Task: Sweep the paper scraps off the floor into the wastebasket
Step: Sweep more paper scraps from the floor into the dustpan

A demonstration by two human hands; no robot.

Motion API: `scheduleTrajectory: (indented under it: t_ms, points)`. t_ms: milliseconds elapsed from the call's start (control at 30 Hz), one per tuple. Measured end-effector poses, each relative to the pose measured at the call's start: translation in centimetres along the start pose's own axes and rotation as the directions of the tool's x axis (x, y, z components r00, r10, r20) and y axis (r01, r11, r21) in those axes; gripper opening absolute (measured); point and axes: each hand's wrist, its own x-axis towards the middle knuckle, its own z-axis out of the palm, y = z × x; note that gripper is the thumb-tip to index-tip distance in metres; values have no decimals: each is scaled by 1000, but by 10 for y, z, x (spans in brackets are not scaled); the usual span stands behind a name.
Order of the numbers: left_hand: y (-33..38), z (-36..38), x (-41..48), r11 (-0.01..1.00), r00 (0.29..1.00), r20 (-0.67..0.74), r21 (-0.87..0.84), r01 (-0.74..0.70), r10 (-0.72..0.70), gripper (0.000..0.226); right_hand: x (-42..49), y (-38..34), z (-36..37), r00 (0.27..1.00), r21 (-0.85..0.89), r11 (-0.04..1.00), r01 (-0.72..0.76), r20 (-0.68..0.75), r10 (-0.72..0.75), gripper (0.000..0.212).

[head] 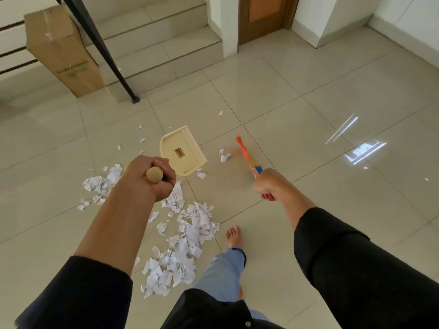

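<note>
Left hand (pixel 152 179) wrapped tight round the rounded cream top of a long dustpan handle (pixel 154 174), fingers fully curled. Cream plastic dustpan (pixel 181 150) down on the glossy beige tiled floor (pixel 332 210), just past that hand. Right hand (pixel 268 184) fisted round the red grip of a small orange, yellow and blue broom (pixel 248 157), broom head smeared with motion blur, so hard to say exactly where the bristles sit.

Torn white paper scraps (pixel 187 233) mostly heaped near, between the left forearm and a bare foot (pixel 234 236) under a blue jeans leg. Second clump off to the left of the left hand, a couple of bits right beside the broom, plus strays farther out toward the black stair railing post (pixel 134 98) and the brown cardboard box (pixel 61 51). No wastebasket anywhere in view, so can't say where the scraps end up.

Stuff that could go sideways, just guessing:
- Swinging the broom fast over smooth tile could flick the light scraps wide instead of herding them.
- Dustpan sits far side of the main pile, looks tipped rather than flat, so paper might slide under the lip.
- Foot right next to the heap, easy to kick or drag pieces along.
- Far strays near the stairs easy to miss.
</note>
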Motion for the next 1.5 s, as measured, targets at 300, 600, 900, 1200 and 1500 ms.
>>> scheduleTrajectory:
  t_ms: [300,600,900,1200,1500]
  points:
    - [20,91,56,994,994,-106,-103,-39,28,19,63,-21,-54,927,48,999,22,372,-38,21]
    - [84,170,67,969,992,-11,-213,-123,123,28,108,-56,-166,958,265,964,-23,281,-55,23]
    - [126,181,108,945,991,-29,-296,-136,133,25,253,-181,-216,988,47,989,137,-77,-133,28]
    - [148,189,145,875,945,-310,-424,-233,102,19,289,-269,-190,956,-191,972,135,281,-77,23]
    - [170,171,141,717,887,-460,-602,-352,49,12,244,-322,-205,832,-202,936,288,537,-140,13]
